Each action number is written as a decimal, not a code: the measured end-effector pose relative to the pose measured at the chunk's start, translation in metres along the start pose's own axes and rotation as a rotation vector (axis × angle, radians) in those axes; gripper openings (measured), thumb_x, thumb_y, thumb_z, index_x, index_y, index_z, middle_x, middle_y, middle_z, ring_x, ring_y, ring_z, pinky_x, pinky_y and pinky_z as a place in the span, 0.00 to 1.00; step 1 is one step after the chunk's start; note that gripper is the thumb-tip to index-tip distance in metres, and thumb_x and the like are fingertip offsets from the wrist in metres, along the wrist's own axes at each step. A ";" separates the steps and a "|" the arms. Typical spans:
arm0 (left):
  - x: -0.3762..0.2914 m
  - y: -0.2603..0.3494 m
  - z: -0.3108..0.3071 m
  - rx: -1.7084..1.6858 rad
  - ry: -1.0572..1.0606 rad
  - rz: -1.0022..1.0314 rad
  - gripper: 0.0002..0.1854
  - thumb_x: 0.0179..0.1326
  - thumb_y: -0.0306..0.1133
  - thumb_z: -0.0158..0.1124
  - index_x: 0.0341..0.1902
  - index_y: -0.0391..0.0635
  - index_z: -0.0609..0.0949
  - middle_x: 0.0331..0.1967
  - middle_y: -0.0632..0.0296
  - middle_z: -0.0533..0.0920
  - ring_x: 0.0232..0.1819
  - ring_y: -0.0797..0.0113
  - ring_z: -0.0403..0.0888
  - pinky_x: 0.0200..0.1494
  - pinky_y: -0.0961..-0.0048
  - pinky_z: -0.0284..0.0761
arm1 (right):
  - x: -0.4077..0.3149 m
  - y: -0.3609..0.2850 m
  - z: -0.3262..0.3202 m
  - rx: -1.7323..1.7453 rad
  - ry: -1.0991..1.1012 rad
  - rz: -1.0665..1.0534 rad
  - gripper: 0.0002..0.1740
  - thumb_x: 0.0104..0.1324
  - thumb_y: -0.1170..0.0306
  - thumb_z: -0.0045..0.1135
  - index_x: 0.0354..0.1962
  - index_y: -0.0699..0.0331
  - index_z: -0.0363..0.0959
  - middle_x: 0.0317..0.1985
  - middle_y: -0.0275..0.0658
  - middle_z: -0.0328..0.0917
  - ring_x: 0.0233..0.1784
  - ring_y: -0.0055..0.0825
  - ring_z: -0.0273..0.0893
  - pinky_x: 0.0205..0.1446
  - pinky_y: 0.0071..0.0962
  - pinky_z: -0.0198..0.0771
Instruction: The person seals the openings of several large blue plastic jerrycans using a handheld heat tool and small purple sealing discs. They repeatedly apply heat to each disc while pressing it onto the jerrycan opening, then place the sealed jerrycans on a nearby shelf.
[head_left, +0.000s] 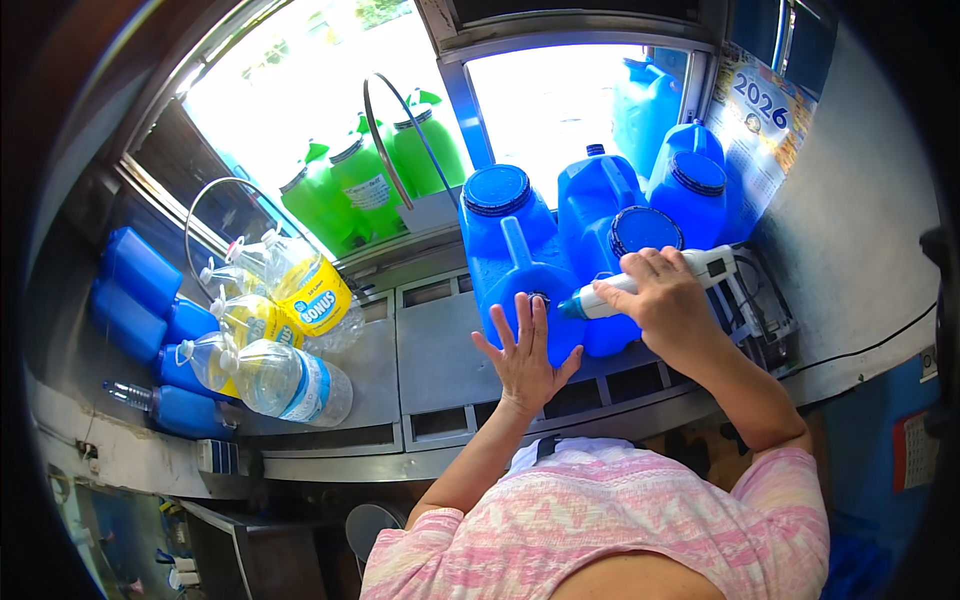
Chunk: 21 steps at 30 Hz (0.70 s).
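A white heat gun (615, 295) with a teal nozzle is held in my right hand (660, 304), its tip pointing left at the small capped spout of a blue plastic water jug (499, 259). My left hand (525, 356) rests with spread fingers at the jug's front, its fingertips beside that spout. A wide round lid closes the jug's back end. Close on its right stands another blue jug (592, 187), partly behind my right hand and the heat gun. A further blue jug (686, 180) is behind them at the right.
Clear plastic bottles with yellow labels (319, 296) crowd the metal counter (442, 345) at left, beside blue containers (142, 277). Green jugs (367, 184) stand outside the window. A wire-framed device (765, 319) is at right, with a black cord (862, 349) running along the counter.
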<state>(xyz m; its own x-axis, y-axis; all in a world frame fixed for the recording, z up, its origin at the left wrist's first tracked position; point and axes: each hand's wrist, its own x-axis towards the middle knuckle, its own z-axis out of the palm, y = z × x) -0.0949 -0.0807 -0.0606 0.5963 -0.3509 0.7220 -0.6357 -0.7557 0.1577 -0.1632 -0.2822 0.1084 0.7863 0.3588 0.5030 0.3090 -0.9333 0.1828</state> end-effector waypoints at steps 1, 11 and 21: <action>0.000 0.000 0.002 0.012 -0.024 0.019 0.52 0.60 0.61 0.62 0.79 0.44 0.56 0.81 0.45 0.48 0.81 0.36 0.33 0.70 0.28 0.13 | -0.004 0.003 0.000 0.001 -0.004 0.036 0.17 0.61 0.72 0.57 0.47 0.55 0.86 0.44 0.42 0.77 0.51 0.39 0.75 0.60 0.42 0.65; 0.009 0.000 -0.001 0.113 -0.184 0.167 0.58 0.57 0.61 0.66 0.80 0.39 0.49 0.82 0.49 0.47 0.83 0.47 0.35 0.73 0.33 0.13 | -0.030 0.017 -0.002 0.043 -0.053 0.204 0.23 0.57 0.79 0.58 0.50 0.54 0.85 0.39 0.42 0.75 0.48 0.38 0.75 0.55 0.39 0.68; -0.016 -0.006 -0.002 -0.197 0.045 -0.168 0.59 0.54 0.58 0.69 0.81 0.43 0.50 0.79 0.31 0.37 0.80 0.29 0.27 0.71 0.26 0.27 | 0.014 -0.016 0.000 -0.004 0.075 -0.006 0.21 0.57 0.77 0.58 0.48 0.56 0.85 0.43 0.42 0.75 0.52 0.38 0.74 0.59 0.42 0.65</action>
<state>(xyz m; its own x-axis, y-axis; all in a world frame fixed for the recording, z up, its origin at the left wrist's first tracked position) -0.1011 -0.0694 -0.0718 0.6817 -0.2016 0.7033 -0.6157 -0.6773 0.4027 -0.1570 -0.2626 0.1123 0.7420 0.3623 0.5641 0.3113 -0.9314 0.1887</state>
